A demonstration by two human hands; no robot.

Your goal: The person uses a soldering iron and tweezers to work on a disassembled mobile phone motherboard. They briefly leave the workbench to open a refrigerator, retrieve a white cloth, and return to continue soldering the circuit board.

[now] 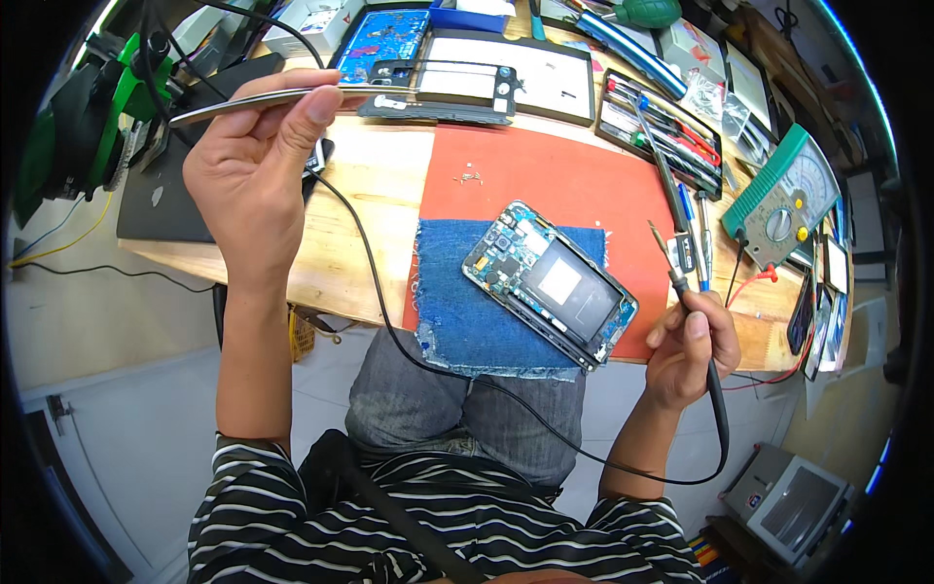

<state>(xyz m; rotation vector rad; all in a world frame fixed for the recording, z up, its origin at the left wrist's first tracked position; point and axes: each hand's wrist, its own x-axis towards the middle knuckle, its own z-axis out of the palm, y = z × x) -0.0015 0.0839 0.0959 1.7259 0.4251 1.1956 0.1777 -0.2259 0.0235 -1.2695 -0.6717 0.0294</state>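
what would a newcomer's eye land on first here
Probably the opened phone, circuitry bare, lying on blue denim at centre. Then the soldering iron in the right hand, right of it, and the thin panel the left hand holds edge-on at upper left.

Rough denim cloth (448, 311) (ragged at the edges), matt orange mat (545, 161), smooth wooden tabletop (326, 277), black plastic soldering-iron handle (717, 394).

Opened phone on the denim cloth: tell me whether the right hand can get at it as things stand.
Probably yes: the right hand is close by on the right, and nothing appears to stand between it and the opened phone, though it holds a soldering iron.
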